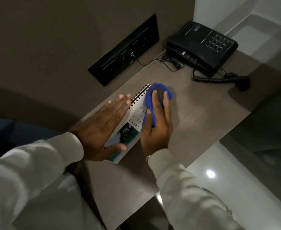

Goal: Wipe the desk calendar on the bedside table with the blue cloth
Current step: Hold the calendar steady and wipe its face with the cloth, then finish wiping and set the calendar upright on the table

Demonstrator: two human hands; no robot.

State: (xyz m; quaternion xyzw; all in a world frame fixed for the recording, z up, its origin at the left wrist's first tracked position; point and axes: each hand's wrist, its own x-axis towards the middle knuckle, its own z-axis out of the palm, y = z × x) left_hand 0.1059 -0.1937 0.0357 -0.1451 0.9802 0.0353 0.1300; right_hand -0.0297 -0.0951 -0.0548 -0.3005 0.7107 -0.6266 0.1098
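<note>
A spiral-bound desk calendar [137, 112] lies on the wooden bedside table [194, 117], white page with dates and a teal photo facing up. My left hand [103, 128] lies flat and spread over its left side, fingers together, thumb near the photo. My right hand [158, 123] presses a bunched blue cloth [150, 100] onto the calendar's right edge, near the black spiral binding. The cloth's far end sticks out beyond my fingertips. Both sleeves are pale.
A black desk telephone [202, 45] stands at the table's far right, its coiled cord [219, 79] trailing along the surface. A black socket panel [126, 48] is set in the wall behind. Glossy white floor [236, 180] lies off the table's right edge.
</note>
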